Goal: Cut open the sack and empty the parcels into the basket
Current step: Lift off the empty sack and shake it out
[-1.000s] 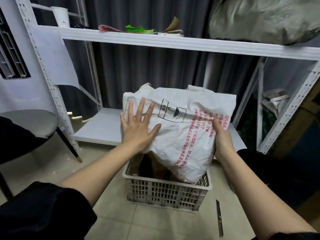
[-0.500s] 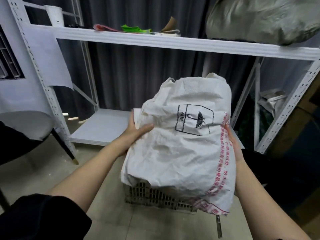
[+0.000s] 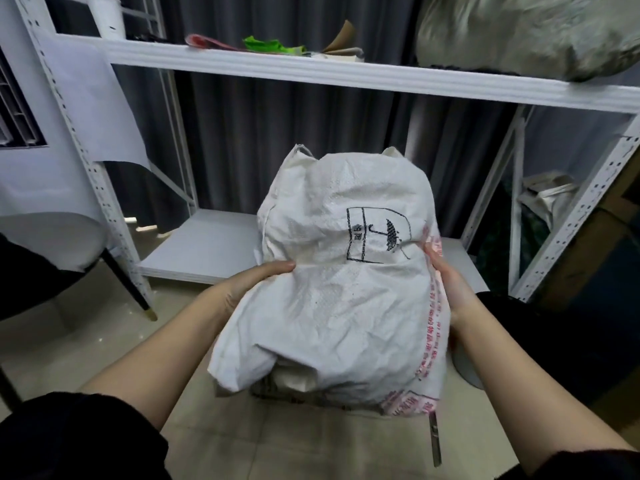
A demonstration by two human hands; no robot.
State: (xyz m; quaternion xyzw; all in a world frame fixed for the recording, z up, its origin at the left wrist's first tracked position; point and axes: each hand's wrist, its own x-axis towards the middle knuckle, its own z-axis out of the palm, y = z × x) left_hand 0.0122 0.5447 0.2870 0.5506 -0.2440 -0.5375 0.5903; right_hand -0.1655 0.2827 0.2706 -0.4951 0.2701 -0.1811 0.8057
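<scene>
A white woven sack [image 3: 346, 299] with a black umbrella mark and red print stands upright between my hands, mouth downward. My left hand [image 3: 258, 277] grips its left side, with the thumb across the front and the fingers hidden behind. Against the right edge, my right hand [image 3: 446, 285] holds the sack, its fingers wrapped out of sight. The sack covers the grey mesh basket [image 3: 264, 393], of which only a sliver shows under its lower left edge. No parcel is plainly visible.
A cutter knife [image 3: 434, 441] lies on the tiled floor just right of the basket. A white metal rack stands behind, with a low shelf board [image 3: 207, 244] and an upper shelf [image 3: 311, 69]. A chair leg [image 3: 128, 289] slants at left. Dark items crowd the right.
The sack was lying tilted over the basket with my left palm flat on it. It has been lifted and turned upright, and both hands now clasp its sides nearer to me.
</scene>
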